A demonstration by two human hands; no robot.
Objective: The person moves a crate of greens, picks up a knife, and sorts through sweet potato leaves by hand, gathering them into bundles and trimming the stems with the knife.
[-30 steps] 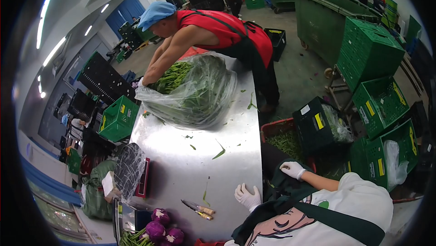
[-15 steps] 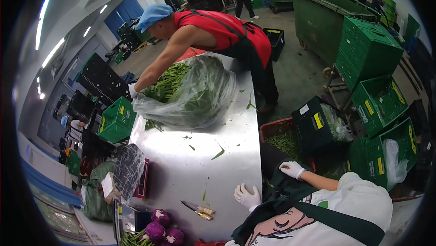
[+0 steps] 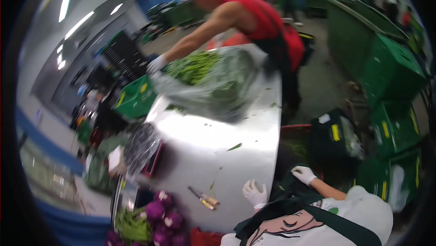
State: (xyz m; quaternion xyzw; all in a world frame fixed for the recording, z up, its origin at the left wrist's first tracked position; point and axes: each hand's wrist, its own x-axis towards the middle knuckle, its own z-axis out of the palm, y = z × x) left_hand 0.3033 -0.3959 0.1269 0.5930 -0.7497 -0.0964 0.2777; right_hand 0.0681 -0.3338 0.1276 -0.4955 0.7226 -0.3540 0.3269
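Observation:
My left hand (image 3: 255,194), in a white glove, is open with its fingers spread at the near edge of the metal table (image 3: 200,155). My right hand (image 3: 303,174), also gloved, has its fingers curled at the edge of my dark green apron (image 3: 293,187) and appears to grip the cloth. Two knives (image 3: 204,199) with light handles lie side by side on the table, left of my left hand and apart from it. Across the table, a co-worker in red (image 3: 254,14) reaches with a gloved hand to a large clear plastic bag (image 3: 227,96) of leafy greens (image 3: 193,66).
Purple round vegetables (image 3: 159,212) and green stalks (image 3: 134,225) are at the table's near left corner. Crumpled plastic film (image 3: 143,148) lies along the left edge. Green crates (image 3: 395,123) and a dark crate (image 3: 334,135) stand on the right. Leaf scraps (image 3: 235,147) dot the tabletop.
My view has swung, so the scene sits farther right and is blurred. More purple vegetables show at the lower left. My hands hold nearly the same poses. The co-worker still reaches to the bag.

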